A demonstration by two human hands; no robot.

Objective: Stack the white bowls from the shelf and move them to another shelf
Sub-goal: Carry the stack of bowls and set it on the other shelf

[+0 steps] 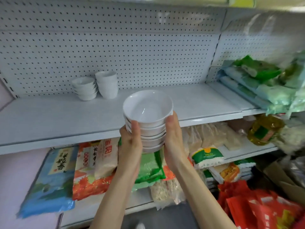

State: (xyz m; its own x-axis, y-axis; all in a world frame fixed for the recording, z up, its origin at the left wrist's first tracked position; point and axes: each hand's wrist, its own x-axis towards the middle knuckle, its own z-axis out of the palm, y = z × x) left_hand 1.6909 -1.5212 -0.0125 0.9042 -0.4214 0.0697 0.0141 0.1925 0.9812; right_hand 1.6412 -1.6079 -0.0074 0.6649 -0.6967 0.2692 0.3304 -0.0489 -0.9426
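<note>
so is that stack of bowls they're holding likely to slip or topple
Likely rigid and breakable: the stack of bowls looks hard and glossy. That sheen may make it slippery. Being tall, it could topple if the left hand or right hand loosens.

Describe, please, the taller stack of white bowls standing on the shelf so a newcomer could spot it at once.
Find the wide white shelf below the pegboard panel. At its rear left stand two bowl stacks. Yours is the right-hand stack, taller with deeper bowls than the lower stack beside it.
</note>
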